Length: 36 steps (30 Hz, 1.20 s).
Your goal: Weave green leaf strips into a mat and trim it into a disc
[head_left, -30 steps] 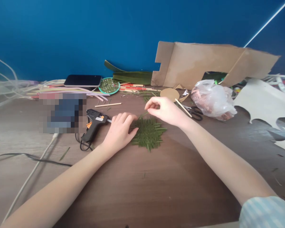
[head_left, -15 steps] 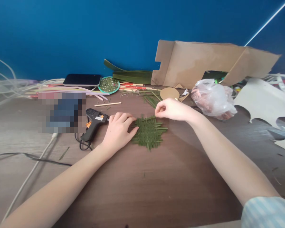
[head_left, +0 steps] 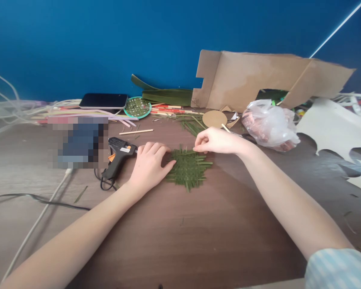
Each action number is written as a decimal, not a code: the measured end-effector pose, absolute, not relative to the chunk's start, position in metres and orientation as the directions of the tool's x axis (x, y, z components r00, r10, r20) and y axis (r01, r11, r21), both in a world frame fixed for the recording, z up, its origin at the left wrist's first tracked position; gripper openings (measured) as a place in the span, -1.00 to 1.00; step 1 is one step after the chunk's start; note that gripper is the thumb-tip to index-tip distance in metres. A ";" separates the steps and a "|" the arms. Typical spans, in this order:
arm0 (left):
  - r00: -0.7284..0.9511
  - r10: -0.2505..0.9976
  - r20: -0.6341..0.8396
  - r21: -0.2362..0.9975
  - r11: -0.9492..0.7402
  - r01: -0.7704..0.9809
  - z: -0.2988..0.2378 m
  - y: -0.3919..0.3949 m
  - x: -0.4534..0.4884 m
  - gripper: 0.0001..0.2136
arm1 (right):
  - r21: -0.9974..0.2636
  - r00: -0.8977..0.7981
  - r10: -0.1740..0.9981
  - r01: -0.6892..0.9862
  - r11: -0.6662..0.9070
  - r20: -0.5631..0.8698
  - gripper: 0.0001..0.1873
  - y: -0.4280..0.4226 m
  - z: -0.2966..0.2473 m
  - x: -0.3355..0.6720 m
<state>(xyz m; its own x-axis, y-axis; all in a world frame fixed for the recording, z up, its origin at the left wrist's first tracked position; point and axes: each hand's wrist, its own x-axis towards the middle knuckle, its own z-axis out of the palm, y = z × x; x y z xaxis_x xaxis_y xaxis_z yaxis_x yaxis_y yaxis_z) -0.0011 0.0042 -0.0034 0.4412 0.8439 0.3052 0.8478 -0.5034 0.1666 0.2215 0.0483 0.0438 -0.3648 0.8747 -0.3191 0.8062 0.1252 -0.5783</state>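
A small woven mat of green leaf strips (head_left: 188, 168) lies flat on the table, with loose strip ends sticking out around its edges. My left hand (head_left: 150, 160) rests at the mat's left side, thumb and fingers apart, the thumb tip touching the weave. At the mat's upper right, my right hand (head_left: 213, 140) is closed in a pinch on the end of a thin leaf strip (head_left: 186, 152), which runs along the mat's top edge. A black glue gun (head_left: 117, 158) lies just left of my left hand.
Behind the hands are a cardboard disc (head_left: 214, 119), a plastic bag (head_left: 270, 126), a folded cardboard sheet (head_left: 249, 76) and a round teal-rimmed piece (head_left: 137, 107). A phone (head_left: 104, 101) lies at the back left. Cables (head_left: 42, 218) cross the left side; a thin stick (head_left: 136, 131) lies nearby.
My right hand has come slightly down and left, bringing the pinched strip nearer the mat's top edge. My left hand has stayed in place.
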 end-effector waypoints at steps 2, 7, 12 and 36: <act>0.441 0.844 0.306 0.167 -0.503 0.848 -0.003 0.004 -0.001 -0.82 | -0.567 -0.365 0.872 0.814 0.128 -0.326 -0.84 0.048 0.044 0.221; 0.453 0.835 0.312 0.165 -0.517 0.840 -0.004 0.004 -0.001 -0.81 | -0.573 -0.366 0.872 0.810 0.125 -0.326 -0.77 0.047 0.044 0.220; 0.455 0.831 0.320 0.146 -0.517 0.843 -0.004 0.004 -0.001 -0.83 | -0.548 -0.346 0.882 0.827 0.126 -0.319 -0.71 0.044 0.043 0.213; 0.449 0.838 0.309 0.157 -0.511 0.845 -0.004 0.005 -0.001 -0.87 | -0.473 -0.316 0.929 0.859 0.193 -0.193 -0.84 0.034 0.031 0.193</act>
